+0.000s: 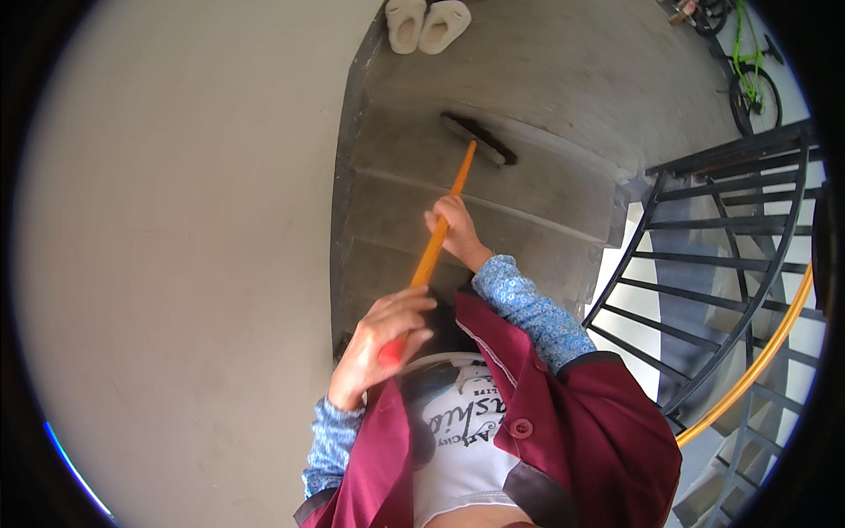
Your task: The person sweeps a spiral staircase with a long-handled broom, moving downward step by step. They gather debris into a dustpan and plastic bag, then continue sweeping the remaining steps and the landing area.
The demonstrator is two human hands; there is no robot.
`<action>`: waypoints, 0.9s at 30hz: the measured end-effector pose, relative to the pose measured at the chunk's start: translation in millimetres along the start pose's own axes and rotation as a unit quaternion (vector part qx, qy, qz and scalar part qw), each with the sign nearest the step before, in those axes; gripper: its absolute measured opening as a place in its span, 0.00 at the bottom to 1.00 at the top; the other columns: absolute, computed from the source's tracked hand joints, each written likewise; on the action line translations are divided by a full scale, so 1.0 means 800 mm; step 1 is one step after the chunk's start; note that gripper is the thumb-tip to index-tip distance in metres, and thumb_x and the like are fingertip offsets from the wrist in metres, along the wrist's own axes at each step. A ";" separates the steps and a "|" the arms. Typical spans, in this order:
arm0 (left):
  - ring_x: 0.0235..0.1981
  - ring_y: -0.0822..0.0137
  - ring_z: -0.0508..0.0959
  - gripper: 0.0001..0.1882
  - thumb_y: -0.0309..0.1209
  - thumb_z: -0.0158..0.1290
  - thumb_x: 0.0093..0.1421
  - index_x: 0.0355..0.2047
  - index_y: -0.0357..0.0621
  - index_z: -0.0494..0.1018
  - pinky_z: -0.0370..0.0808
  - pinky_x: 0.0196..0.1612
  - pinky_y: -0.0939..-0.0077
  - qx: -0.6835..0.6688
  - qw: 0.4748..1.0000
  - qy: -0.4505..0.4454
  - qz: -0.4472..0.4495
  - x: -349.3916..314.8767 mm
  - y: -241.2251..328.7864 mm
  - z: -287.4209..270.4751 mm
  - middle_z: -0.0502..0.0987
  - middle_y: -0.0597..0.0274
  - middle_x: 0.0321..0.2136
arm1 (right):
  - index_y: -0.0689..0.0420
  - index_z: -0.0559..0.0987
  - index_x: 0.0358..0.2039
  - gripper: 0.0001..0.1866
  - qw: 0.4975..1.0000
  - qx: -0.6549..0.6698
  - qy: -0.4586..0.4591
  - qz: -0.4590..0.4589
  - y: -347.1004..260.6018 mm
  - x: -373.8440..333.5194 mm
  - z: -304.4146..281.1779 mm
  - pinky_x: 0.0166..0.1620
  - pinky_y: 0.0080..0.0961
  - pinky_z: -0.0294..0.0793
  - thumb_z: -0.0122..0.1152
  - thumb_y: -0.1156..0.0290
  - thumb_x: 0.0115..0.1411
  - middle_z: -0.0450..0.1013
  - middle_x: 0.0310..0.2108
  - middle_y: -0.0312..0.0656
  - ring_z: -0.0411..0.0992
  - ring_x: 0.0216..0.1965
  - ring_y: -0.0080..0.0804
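Note:
Both my hands are on a broom with an orange handle (429, 261). My left hand (374, 333) is closed around the upper end of the handle, near its red tip (393, 350); its fingers are slightly blurred. Farther down the handle, my right hand (453, 231) grips it with the fingers wrapped round. The dark broom head (480, 139) rests on a grey concrete step (400, 150), just below the edge of the one above. The handle slants from near my chest up and to the right.
A pale wall (194, 264) runs along the left of the stairs. Black metal railing (704, 260) with a yellow handrail (761, 365) borders the right. White slippers (424, 25) lie at the far end, and a green bicycle (751, 79) stands at the far right.

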State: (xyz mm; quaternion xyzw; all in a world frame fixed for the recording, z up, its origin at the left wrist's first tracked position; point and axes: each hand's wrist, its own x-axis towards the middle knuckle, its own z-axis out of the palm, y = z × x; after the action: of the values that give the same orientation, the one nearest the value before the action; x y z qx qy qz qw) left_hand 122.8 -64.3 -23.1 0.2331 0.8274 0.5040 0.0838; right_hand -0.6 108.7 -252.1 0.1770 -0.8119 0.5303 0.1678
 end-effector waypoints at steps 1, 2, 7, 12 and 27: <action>0.56 0.49 0.77 0.09 0.22 0.65 0.53 0.32 0.37 0.76 0.74 0.56 0.54 -0.003 1.000 0.010 -0.010 -0.006 -0.008 0.001 0.81 0.52 0.42 | 0.57 0.67 0.21 0.14 1.000 0.004 0.000 0.010 0.009 -0.004 0.009 0.37 0.40 0.65 0.66 0.74 0.54 0.65 0.24 0.44 0.66 0.32 0.48; 0.56 0.48 0.77 0.09 0.21 0.65 0.53 0.32 0.36 0.76 0.74 0.55 0.55 0.000 1.000 0.013 -0.024 -0.011 -0.014 0.001 0.82 0.52 0.42 | 0.57 0.67 0.20 0.14 1.000 0.017 0.016 0.011 0.015 -0.008 0.018 0.37 0.40 0.66 0.66 0.74 0.53 0.66 0.24 0.44 0.67 0.33 0.48; 0.53 0.48 0.79 0.09 0.22 0.66 0.51 0.31 0.36 0.76 0.76 0.52 0.56 0.097 0.994 0.010 -0.056 -0.062 0.017 -0.032 0.82 0.53 0.39 | 0.56 0.68 0.22 0.12 0.990 0.117 -0.081 0.001 -0.051 -0.030 0.107 0.38 0.38 0.66 0.66 0.74 0.54 0.65 0.25 0.43 0.66 0.33 0.47; 0.56 0.49 0.78 0.08 0.23 0.65 0.52 0.27 0.39 0.75 0.77 0.55 0.56 0.069 0.993 0.063 -0.068 -0.104 0.068 -0.066 0.82 0.55 0.39 | 0.58 0.67 0.21 0.14 0.980 0.153 -0.120 0.042 -0.120 -0.018 0.120 0.40 0.38 0.67 0.63 0.71 0.56 0.64 0.26 0.44 0.65 0.34 0.44; 0.50 0.47 0.81 0.06 0.23 0.58 0.53 0.23 0.38 0.72 0.77 0.51 0.56 0.118 0.984 0.055 -0.124 -0.105 0.064 -0.074 0.82 0.51 0.32 | 0.55 0.73 0.24 0.12 0.956 0.100 -0.247 -0.119 -0.087 -0.023 0.148 0.39 0.43 0.72 0.69 0.66 0.51 0.73 0.27 0.44 0.72 0.35 0.50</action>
State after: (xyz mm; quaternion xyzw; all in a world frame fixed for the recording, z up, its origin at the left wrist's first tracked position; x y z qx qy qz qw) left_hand 189.9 -131.0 42.1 0.1091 0.9068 0.4007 0.0717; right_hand 37.9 -24.1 -249.8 0.4138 -0.7441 0.5245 0.0049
